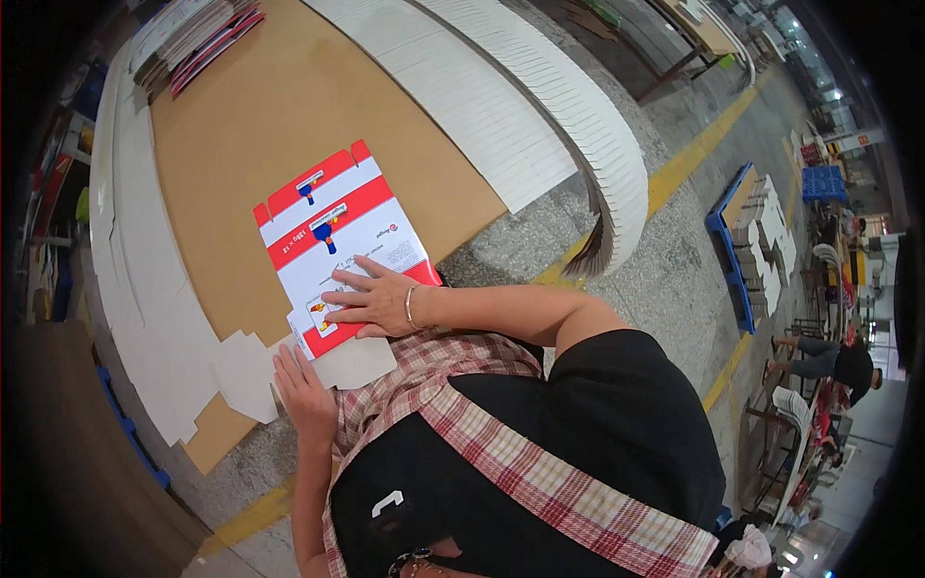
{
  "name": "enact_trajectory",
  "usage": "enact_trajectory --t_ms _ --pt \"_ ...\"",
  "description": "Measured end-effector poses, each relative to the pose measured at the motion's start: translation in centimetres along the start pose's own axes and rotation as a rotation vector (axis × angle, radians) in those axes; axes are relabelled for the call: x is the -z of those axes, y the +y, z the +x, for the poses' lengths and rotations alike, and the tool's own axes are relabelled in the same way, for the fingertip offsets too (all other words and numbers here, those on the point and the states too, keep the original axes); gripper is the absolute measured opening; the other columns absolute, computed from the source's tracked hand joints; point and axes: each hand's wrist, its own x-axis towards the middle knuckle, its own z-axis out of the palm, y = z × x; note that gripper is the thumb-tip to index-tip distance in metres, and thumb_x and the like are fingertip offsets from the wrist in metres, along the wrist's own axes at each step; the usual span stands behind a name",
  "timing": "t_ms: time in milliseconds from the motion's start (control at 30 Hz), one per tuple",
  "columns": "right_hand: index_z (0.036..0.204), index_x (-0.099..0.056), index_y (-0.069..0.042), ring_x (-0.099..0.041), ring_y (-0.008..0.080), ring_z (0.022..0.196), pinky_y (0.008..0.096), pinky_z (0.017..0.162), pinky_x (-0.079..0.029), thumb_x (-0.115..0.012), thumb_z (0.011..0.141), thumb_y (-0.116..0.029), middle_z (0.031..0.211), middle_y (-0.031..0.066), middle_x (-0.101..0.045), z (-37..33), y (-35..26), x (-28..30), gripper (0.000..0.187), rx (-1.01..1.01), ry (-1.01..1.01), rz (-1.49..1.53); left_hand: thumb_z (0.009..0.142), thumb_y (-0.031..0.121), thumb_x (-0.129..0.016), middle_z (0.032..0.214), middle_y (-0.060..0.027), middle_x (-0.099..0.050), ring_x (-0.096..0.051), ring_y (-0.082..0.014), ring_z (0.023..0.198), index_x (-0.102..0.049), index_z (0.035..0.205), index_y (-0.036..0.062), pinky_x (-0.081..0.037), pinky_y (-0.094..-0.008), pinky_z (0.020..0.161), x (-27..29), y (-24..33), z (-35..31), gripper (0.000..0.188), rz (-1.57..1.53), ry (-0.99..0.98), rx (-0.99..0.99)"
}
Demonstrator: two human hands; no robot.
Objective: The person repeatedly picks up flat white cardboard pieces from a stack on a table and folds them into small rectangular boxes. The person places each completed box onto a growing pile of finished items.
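A flat, unfolded carton blank (349, 226) in red, white and blue print lies on a brown board (289, 106) in front of me. My right hand (378, 299), with a bracelet at the wrist, rests palm down on its near part, fingers spread. Beside the blank's near left corner is my left hand (306, 393), its fingers stretched out along the edge and its thumb hidden. Under the printed blank, a plain white cardboard piece (356, 364) sticks out toward my lap.
A long curved row of overlapping white blanks (578, 106) runs along the right side. Flat white cardboard (135, 279) lines the left side. A pile of folded cartons (193, 39) lies far left. Off right, a blue pallet (732, 250) bears stacked cardboard; people work farther off.
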Motion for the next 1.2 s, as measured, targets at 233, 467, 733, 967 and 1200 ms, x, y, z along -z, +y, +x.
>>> enact_trajectory --t_ms 233,467,733,967,1200 --pt "0.148 -0.044 -0.036 -0.031 0.036 0.145 0.0588 0.117 -0.02 -0.048 0.096 -0.052 0.158 0.0145 -0.032 -0.8 0.6 3.4 0.054 0.027 0.219 0.089 0.091 0.015 -0.06 0.099 -0.0135 -0.069 -0.065 -0.0353 0.082 -0.07 0.095 0.003 -0.052 -0.044 0.069 5.5 -2.5 3.5 0.017 -0.389 -0.183 -0.066" --pt "0.142 -0.05 -0.038 -0.031 0.0388 0.144 0.0583 0.116 -0.024 -0.049 0.098 -0.047 0.157 0.0161 -0.033 -1.1 4.1 3.1 0.045 0.191 0.269 0.261 0.073 0.025 -0.084 0.092 -0.0117 -0.073 -0.066 -0.0223 0.085 -0.069 0.109 -0.0014 -0.052 -0.0357 0.078 0.2 -9.3 11.1 0.047 -0.859 -0.818 0.087" --pt "0.119 -0.063 -0.026 -0.045 0.0328 0.125 0.0596 0.109 -0.03 -0.069 0.08 -0.052 0.121 0.0116 -0.053 1.0 0.9 3.2 0.047 -0.066 -0.025 0.116 0.075 0.019 -0.079 0.094 -0.0132 -0.069 -0.066 -0.0278 0.087 -0.069 0.109 0.0033 -0.052 -0.0344 0.077 -1.3 -6.0 4.3 0.039 -0.056 -0.049 -0.009" --pt "0.121 -0.06 -0.02 -0.034 0.0385 0.14 0.066 0.112 -0.02 -0.069 0.081 -0.053 0.14 0.0172 -0.043 0.0 2.9 1.4 0.053 0.078 0.095 0.175 0.08 0.01 -0.07 0.135 -0.0176 -0.054 -0.052 -0.0316 0.123 -0.064 0.123 0.0061 -0.04 -0.0467 0.104 2.7 -8.2 -2.3 0.043 -0.066 -0.167 -0.176" --pt "0.128 -0.056 -0.019 -0.03 0.0394 0.143 0.0673 0.114 -0.016 -0.069 0.082 -0.049 0.146 0.0181 -0.04 0.0 3.3 2.1 0.056 0.111 0.002 0.194 0.087 0.003 -0.067 0.146 -0.0213 -0.045 -0.053 -0.0326 0.124 -0.067 0.122 0.0017 -0.046 -0.0394 0.101 2.0 -7.3 0.1 0.036 -0.896 0.625 0.631"
